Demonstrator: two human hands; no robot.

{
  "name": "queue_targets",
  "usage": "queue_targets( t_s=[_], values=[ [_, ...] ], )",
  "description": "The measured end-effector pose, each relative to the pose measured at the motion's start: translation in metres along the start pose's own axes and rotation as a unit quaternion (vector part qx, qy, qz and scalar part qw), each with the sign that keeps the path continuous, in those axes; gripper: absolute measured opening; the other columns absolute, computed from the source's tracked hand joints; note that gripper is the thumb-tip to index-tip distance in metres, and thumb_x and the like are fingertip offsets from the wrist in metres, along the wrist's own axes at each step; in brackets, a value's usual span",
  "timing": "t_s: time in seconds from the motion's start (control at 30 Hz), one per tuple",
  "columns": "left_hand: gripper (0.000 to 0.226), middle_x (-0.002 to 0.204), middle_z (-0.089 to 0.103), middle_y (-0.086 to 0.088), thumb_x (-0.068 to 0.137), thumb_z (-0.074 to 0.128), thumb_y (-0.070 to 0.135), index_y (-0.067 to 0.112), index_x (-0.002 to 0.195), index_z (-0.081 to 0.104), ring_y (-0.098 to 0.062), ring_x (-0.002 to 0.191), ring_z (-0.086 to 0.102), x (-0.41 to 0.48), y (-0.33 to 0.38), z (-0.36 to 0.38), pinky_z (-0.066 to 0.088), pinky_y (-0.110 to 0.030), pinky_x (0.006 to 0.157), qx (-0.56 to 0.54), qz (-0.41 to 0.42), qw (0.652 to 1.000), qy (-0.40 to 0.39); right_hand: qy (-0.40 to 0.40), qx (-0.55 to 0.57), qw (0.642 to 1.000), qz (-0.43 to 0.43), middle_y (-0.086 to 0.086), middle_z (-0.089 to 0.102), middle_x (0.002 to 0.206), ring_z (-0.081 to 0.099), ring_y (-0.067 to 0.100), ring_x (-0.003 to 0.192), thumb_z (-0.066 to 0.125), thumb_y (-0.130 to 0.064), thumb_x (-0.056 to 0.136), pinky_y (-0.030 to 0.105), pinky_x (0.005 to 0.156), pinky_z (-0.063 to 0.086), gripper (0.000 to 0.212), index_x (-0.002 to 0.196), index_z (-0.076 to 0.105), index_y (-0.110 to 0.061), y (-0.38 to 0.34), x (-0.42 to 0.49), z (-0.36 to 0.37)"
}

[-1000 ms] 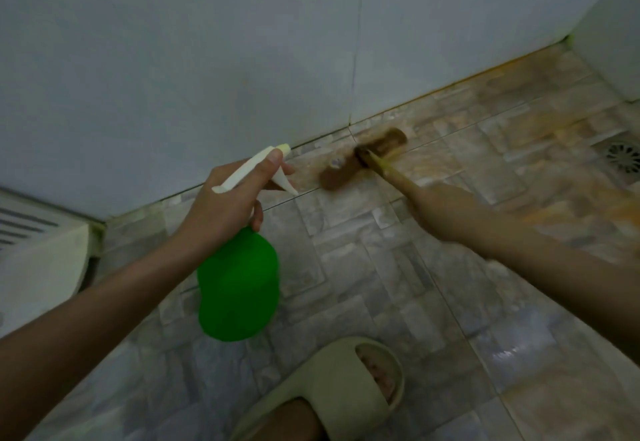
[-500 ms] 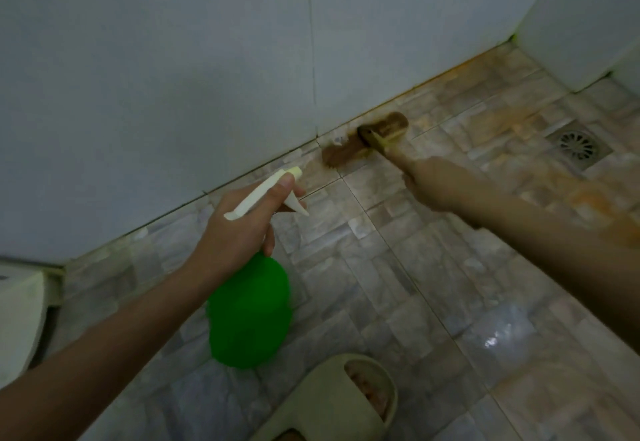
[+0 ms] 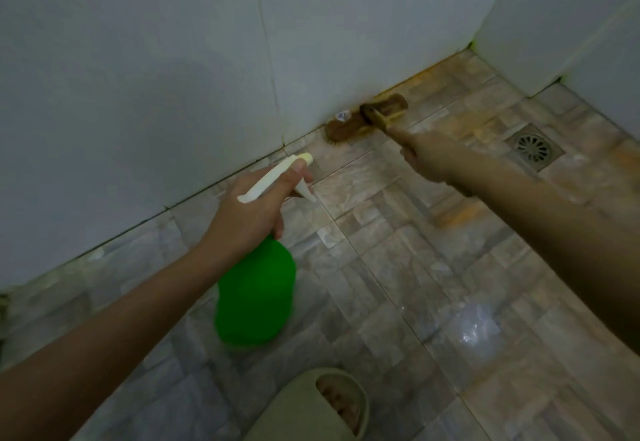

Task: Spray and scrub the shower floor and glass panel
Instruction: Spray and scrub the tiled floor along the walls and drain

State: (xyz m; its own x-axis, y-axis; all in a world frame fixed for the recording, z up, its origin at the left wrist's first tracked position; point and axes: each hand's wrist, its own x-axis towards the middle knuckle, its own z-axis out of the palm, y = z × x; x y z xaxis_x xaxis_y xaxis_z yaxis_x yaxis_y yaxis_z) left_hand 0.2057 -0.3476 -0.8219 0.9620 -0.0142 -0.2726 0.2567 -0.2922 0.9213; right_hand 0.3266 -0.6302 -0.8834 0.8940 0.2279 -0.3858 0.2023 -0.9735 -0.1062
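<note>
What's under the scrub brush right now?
The scrub brush, held by the right hand, sits bristles-down on the floor tiles along the wall. The patch beneath its bristles is covered, so unseen.

Left hand (image 3: pixel 247 213) grips green spray bottle (image 3: pixel 256 293); right hand (image 3: pixel 431 156) holds brush (image 3: pixel 367 116) (against wall base).

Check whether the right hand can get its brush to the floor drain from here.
Probably yes. The right hand grips the brush by the wall; the floor drain lies just beside that forearm, with only bare floor tile between. The left hand and spray bottle are well clear.
</note>
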Motion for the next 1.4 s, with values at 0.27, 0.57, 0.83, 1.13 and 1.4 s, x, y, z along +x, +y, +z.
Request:
queue_targets(
  t_s=[0.27, 0.57, 0.83, 1.13, 1.4],
  values=[
    [0.029, 0.095, 0.080, 0.007, 0.098, 0.053, 0.052, 0.036, 0.091, 0.076, -0.022, 0.046, 0.052, 0.026, 0.023, 0.017, 0.046, -0.025, 0.049, -0.022, -0.004, 1.000, -0.020, -0.054, -0.019, 0.997, 0.055, 0.009, 0.059, 0.082, 0.057, 0.022, 0.064, 0.034, -0.023, 0.103, 0.036, 0.060, 0.051, 0.058, 0.152, 0.008, -0.040, 0.025, -0.054, -0.001],
    [0.044, 0.095, 0.079, 0.016, 0.087, 0.050, 0.059, 0.026, 0.095, 0.077, -0.018, 0.042, 0.051, 0.046, 0.032, 0.044, 0.043, -0.019, 0.043, -0.003, 0.009, 0.999, -0.046, -0.011, 0.031, 0.998, 0.059, 0.006, 0.060, 0.090, 0.055, 0.021, 0.068, 0.040, -0.015, 0.101, 0.034, 0.061, 0.046, 0.063, 0.152, 0.012, -0.038, 0.089, -0.062, -0.002],
    [0.036, 0.101, 0.079, 0.013, 0.093, 0.053, 0.063, 0.037, 0.097, 0.078, -0.041, 0.058, 0.062, 0.063, 0.042, 0.070, 0.044, -0.021, 0.045, 0.025, 0.016, 0.996, -0.089, 0.033, 0.069, 0.991, 0.107, 0.024, 0.054, 0.117, 0.052, 0.030, 0.082, 0.038, -0.012, 0.101, 0.035, 0.066, 0.043, 0.062, 0.152, 0.013, -0.036, 0.118, 0.026, -0.032],
    [0.034, 0.099, 0.079, 0.007, 0.093, 0.054, 0.061, 0.037, 0.090, 0.078, -0.026, 0.046, 0.053, 0.085, 0.052, 0.080, 0.043, -0.022, 0.046, -0.010, 0.021, 0.996, -0.081, -0.063, -0.003, 0.988, 0.139, 0.007, 0.055, 0.076, 0.057, 0.023, 0.062, 0.039, -0.012, 0.100, 0.032, 0.054, 0.043, 0.066, 0.151, 0.011, -0.042, 0.164, -0.024, -0.030],
    [0.034, 0.096, 0.079, 0.010, 0.091, 0.050, 0.061, 0.040, 0.093, 0.076, -0.017, 0.041, 0.051, 0.090, 0.048, 0.091, 0.044, -0.024, 0.046, 0.020, 0.041, 0.995, -0.092, 0.054, 0.054, 0.990, 0.120, 0.021, 0.058, 0.111, 0.058, 0.033, 0.087, 0.043, -0.007, 0.096, 0.035, 0.072, 0.044, 0.074, 0.150, 0.008, -0.044, 0.178, 0.033, -0.033]
  ],
)
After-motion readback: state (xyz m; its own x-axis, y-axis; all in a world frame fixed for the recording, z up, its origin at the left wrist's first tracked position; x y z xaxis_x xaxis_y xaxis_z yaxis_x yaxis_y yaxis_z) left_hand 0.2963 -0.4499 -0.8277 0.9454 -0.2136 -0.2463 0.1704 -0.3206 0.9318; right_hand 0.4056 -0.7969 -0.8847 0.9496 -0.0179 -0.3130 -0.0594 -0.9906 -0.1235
